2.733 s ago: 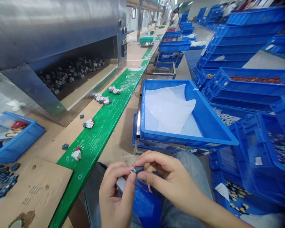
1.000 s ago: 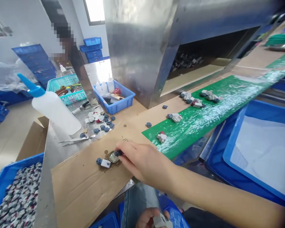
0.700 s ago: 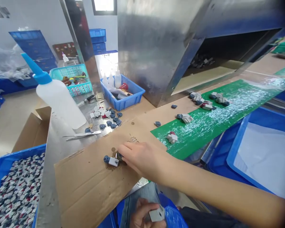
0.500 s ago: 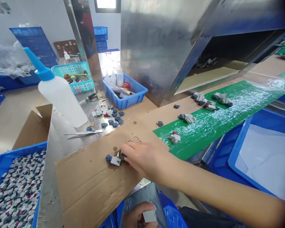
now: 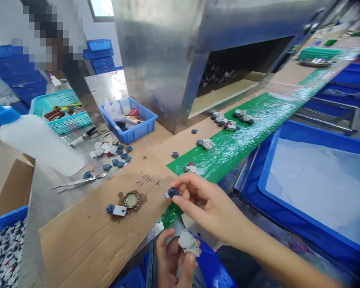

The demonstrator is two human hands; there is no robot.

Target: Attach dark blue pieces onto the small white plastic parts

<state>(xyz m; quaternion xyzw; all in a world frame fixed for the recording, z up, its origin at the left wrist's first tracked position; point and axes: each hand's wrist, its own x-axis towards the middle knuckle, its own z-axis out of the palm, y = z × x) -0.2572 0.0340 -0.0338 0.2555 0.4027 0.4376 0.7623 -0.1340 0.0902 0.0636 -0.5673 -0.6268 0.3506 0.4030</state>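
Head view: I am looking down at both of my hands above my lap, at the near edge of a long workbench.
Right hand point(image 5: 211, 208): mostly closed, thumb and forefinger pinched on a small dark-blue piece point(image 5: 173, 193), the other fingers curled loosely under.
Left hand point(image 5: 172, 256): low by my knees, fingers wrapped around a small white block point(image 5: 188, 243).
Blue piece, position: in the air, just over the near end of the green belt point(image 5: 243, 136) and beside the cardboard sheet point(image 5: 87, 236).
Handling: I judge it very light, hard moulded plastic and smooth, so it could slip or flick out of a loose pinch; whether one face is wet I cannot tell.
Where to hold: by its two opposite side faces, as my fingertips have it now, leaving the joining face free.
White block: looks equally light and stiff; a grip around its body leaves the top corner showing.
Surface: stained cardboard carrying a bottle cap point(image 5: 131, 199) in a dark patch, with another joined blue-and-white part point(image 5: 116, 210) touching that patch.
Room: a steel tunnel housing point(image 5: 162, 52) behind the belt, a squeeze bottle point(image 5: 36, 144) and tweezers point(image 5: 78, 182) to the left, blue bins point(image 5: 312, 184) to the right.
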